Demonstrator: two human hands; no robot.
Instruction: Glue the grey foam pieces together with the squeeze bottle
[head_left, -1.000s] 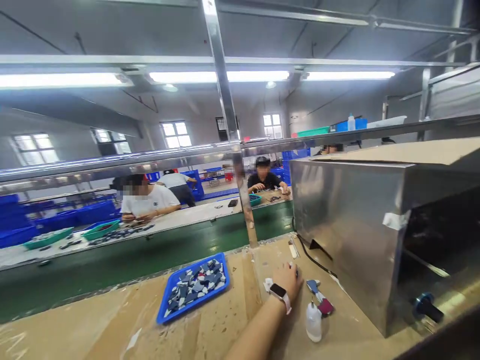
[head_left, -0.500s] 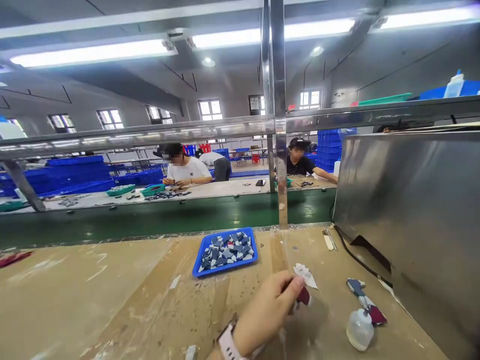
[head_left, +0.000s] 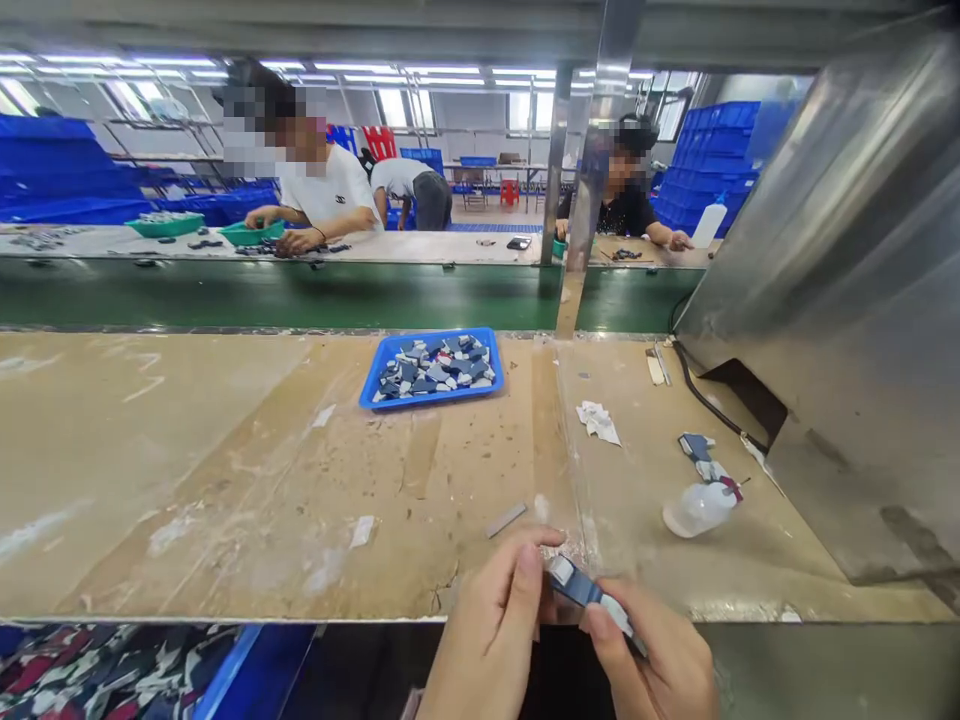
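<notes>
At the near edge of the bench (head_left: 255, 560), between the two hands, is a navy-and-white piece (head_left: 581, 587). The right grip (head_left: 664, 650) pinches one end of it between thumb and fingers; the left grip (head_left: 495, 620) curls by the other end, though whether it pinches there I cannot tell. The piece looks light and fairly stiff (a guess from its thick, crisp edges), perhaps slightly slippery, and best held by its sides near either end. Beyond the grips, to their left, sits a blue tray (head_left: 435, 399) of small pieces (head_left: 431, 368); beyond and right, a squeeze bottle (head_left: 697, 512) shows no readable label. Farther beyond, a co-worker's white shirt (head_left: 341, 190) bears a dark mark, too small to read.
</notes>
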